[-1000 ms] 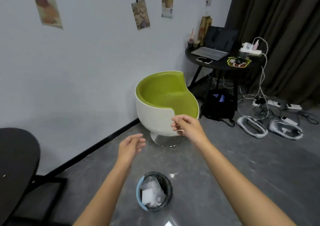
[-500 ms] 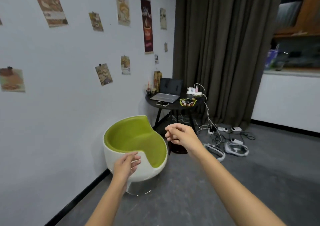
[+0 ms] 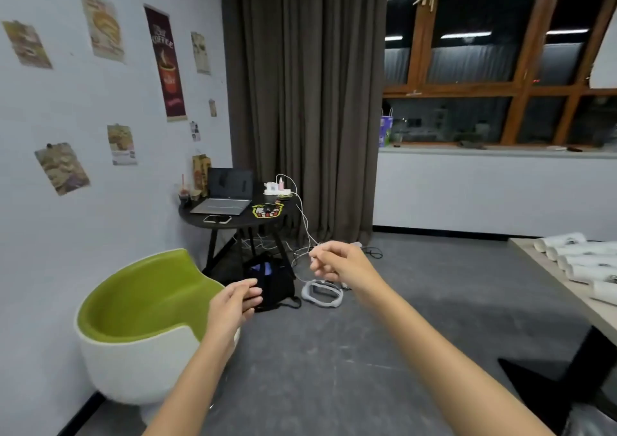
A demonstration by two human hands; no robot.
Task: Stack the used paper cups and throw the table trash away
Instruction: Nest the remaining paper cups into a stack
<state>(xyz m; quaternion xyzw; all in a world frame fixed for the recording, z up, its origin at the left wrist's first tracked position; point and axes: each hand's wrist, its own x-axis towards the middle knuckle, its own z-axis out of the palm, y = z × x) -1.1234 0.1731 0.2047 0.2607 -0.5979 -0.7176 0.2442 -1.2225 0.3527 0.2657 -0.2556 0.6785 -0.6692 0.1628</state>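
Left hand [image 3: 233, 305] and right hand [image 3: 340, 263] were noted loosely curled, empty; paper cups [image 3: 581, 262] lying on the surface [image 3: 525, 244] were judged light, crushable, best gripped gently mid-wall.

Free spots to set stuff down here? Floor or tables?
Widest bare patch: grey floor between the green chair, the floor headset and the light table. Crowded: round black table (laptop, phone, chargers), cables and black bag beneath it, and the paper cups lining the light table.
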